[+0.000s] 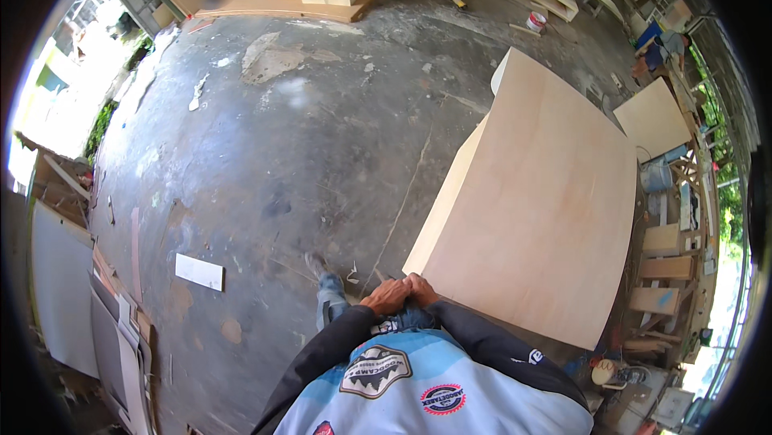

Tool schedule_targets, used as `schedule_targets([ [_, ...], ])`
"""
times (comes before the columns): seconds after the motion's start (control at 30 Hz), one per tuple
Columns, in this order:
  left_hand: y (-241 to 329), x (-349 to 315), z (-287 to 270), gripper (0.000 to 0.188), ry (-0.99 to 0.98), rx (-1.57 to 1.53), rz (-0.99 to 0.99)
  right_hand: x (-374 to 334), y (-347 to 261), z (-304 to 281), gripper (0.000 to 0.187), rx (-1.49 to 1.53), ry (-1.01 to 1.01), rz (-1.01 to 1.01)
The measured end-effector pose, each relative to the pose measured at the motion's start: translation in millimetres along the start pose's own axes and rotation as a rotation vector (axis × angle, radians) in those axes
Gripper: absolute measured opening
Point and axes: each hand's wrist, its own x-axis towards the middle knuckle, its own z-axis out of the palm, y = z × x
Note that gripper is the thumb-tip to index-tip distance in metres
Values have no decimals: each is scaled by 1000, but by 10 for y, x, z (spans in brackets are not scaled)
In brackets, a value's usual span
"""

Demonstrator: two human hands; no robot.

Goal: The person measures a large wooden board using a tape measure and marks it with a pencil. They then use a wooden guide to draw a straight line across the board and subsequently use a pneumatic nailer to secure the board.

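Close together in front of my body are my left hand (387, 297) and my right hand (420, 289), both with fingers curled. The two hands meet or nearly meet; anything small between the fingers is hidden. Just beside my right hand is the near left corner of a large plywood cabinet (539, 202), a box shape with a broad, pale, smooth top face. Whether the right hand touches that corner, I cannot tell. A paler side (450, 202) of the cabinet faces left.
A white board piece (199, 272) lies on the grey concrete floor (281, 153) at left. Sheet panels (60, 290) lean at the far left. Wood pieces and a bucket (656, 176) line the right side. A small tub (535, 22) and a person (667, 49) are farther back.
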Motion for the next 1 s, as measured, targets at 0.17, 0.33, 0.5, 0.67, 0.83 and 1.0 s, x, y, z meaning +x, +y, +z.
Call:
schedule_targets([
  [0.17,-788,271,-411,18,-143,8,260,528,-178,259,38,-35,30,154],
  [0.33,-1529,598,-1105,18,-205,-8,326,1348,-424,398,40,187,180,118],
  [0.5,-1884,1199,-1795,39,-172,-376,164,1323,-523,403,61,1325,663,460],
  [0.67,-2378,2293,-2103,40,-176,-837,-303,988,-400,1007,75,1498,1216,830],
  [0.83,-2609,3299,-2100,43,-66,-1180,-411,428,328,2335,74,1463,1584,815],
  [1.0,-3055,4043,-2155,50,-71,-1156,-576,590,480,3007,86,1880,1666,1293],
])
